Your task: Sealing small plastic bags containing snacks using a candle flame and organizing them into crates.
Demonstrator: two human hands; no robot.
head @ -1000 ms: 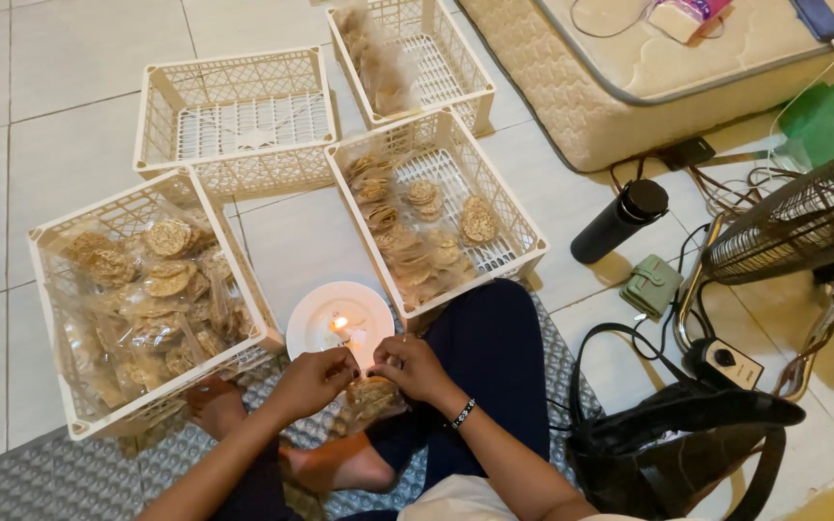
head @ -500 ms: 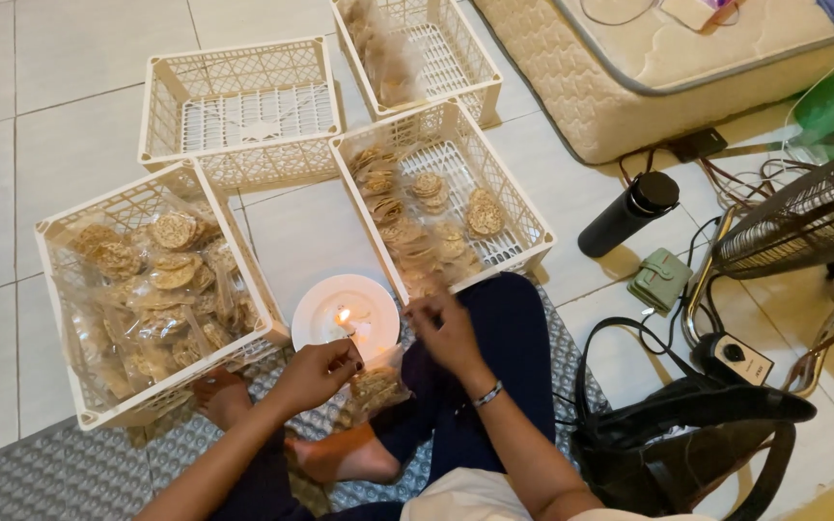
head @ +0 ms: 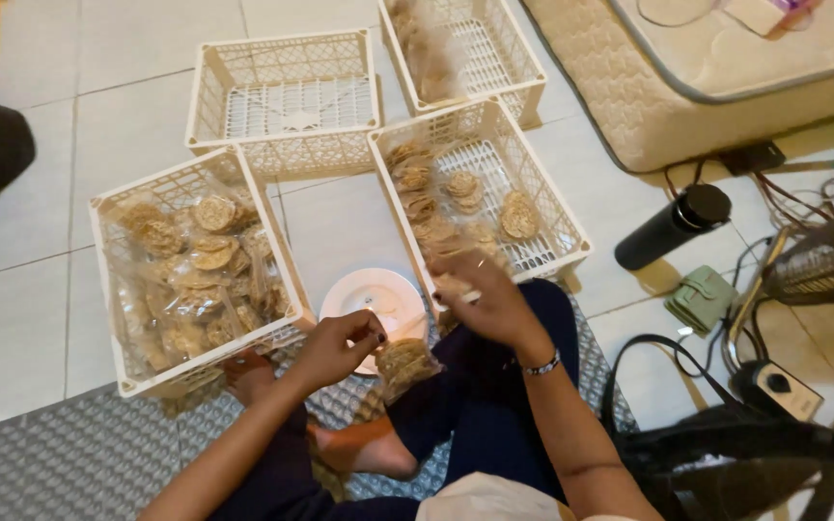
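Crackers in a clear bag [head: 403, 364] hang from the left hand [head: 338, 344], pinched shut at the bag's top, over the white plate [head: 378, 295]. Right hand [head: 486, 299], blurred, reaches into the near crate [head: 571, 232]; its grip cannot be told.

Pale tiled floor [head: 31, 241], grey grout lines. Resting on it: 4 cream plastic lattice crates. Crate at 9 o'clock [head: 108, 289] holds bagged round crackers; crate at 12 o'clock [head: 287, 58] is bare inside; crate at 1 o'clock [head: 523, 72] holds a few bags; crate centre-right [head: 571, 232] holds bagged crackers along its left side. 1 white plate [head: 378, 294] between the 2 nearer crates. 1 grey embossed mat [head: 41, 463] at 7 o'clock. At 3 o'clock: 1 black flask [head: 673, 227] lying down, 1 green wallet [head: 702, 297], tangled cables [head: 793, 188], 1 black bag [head: 736, 453]. 1 quilted mattress [head: 649, 106] at 2 o'clock.
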